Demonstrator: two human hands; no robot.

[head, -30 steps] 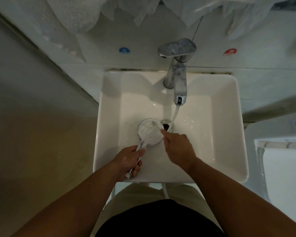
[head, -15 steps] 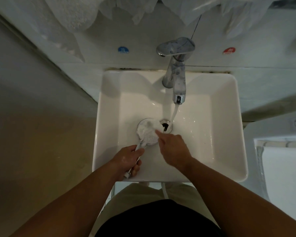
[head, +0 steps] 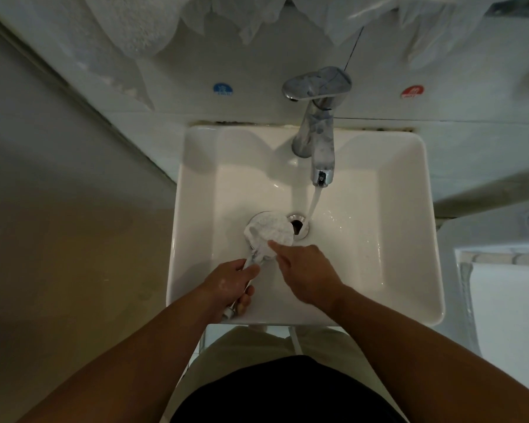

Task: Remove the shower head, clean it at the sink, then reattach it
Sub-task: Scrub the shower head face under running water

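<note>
Behind the sink (head: 409,254), one blue sticker (head: 223,88) on the wall. In the sink's front half, the left hand (head: 232,282) grips the handle of the one shower head (head: 269,230), whose foamy face covers the left edge of the drain (head: 299,225). The right hand (head: 306,270) touches that face with one straight finger. One tap (head: 321,148) runs water (head: 313,203) beside it; one red sticker (head: 412,92) behind the sink

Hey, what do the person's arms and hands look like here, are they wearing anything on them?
The left forearm and right forearm are bare to the frame edge, no sleeves showing. The left hand and right hand wear no gloves, and no watch or ring is visible. The left hand glistens wet.
</note>
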